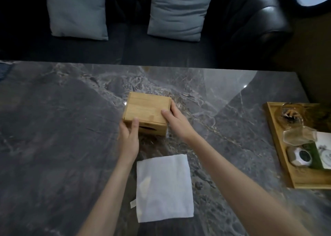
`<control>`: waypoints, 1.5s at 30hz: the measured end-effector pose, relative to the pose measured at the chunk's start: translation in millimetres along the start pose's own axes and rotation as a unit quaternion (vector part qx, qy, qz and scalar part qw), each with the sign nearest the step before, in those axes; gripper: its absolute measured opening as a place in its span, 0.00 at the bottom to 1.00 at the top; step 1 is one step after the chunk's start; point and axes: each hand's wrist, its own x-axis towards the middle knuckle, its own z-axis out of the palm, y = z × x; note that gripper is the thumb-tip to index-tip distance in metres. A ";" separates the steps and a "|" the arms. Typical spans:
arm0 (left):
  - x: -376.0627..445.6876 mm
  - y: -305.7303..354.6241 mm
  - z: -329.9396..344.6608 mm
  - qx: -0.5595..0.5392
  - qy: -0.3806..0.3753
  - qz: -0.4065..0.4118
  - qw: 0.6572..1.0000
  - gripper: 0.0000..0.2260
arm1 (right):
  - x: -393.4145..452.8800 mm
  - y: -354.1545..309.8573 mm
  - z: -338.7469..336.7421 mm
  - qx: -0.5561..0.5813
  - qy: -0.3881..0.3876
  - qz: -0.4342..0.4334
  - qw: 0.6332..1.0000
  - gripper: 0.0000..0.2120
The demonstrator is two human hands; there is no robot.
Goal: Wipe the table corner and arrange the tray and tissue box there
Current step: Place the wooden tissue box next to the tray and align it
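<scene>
Only two arms of the person show, and both are bare. The left forearm (111, 187) runs just left of the white square folded cloth (163, 187), the right forearm (232, 173) to the right of that cloth. Both are slim and smooth, uncovered from the wrist down to where the picture's lower edge cuts them off. The left hand (129, 137) and right hand (176, 123), both beyond the cloth's far edge, have slender fingers, with plain, short nails on the thumbs. The right forearm blurs toward the lower edge, right of the cloth.
</scene>
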 end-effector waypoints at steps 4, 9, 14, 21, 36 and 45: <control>-1.1 0.6 0.9 0.013 0.002 -0.014 1.000 0.23 | -5.5 -3.6 -1.8 0.009 -0.001 -0.019 1.000 0.26; -14.7 9.3 1.1 0.034 -0.007 0.006 0.999 0.21 | -12.1 0.4 -7.6 0.008 0.020 -0.026 0.999 0.25; -25.6 27.3 6.6 0.047 -0.004 0.020 0.999 0.19 | -30.5 1.4 -25.0 0.022 0.050 -0.049 0.997 0.23; -76.1 76.8 30.0 0.017 -0.022 0.084 0.996 0.12 | -84.5 4.6 -72.9 0.060 0.129 -0.090 0.986 0.18; -230.4 110.5 119.7 -0.001 -0.161 0.160 0.974 0.13 | -242.8 71.6 -190.3 0.104 0.296 -0.120 0.942 0.24; -311.3 94.5 192.6 0.003 -0.245 0.158 0.957 0.15 | -316.8 143.3 -245.3 0.119 0.379 -0.054 0.916 0.22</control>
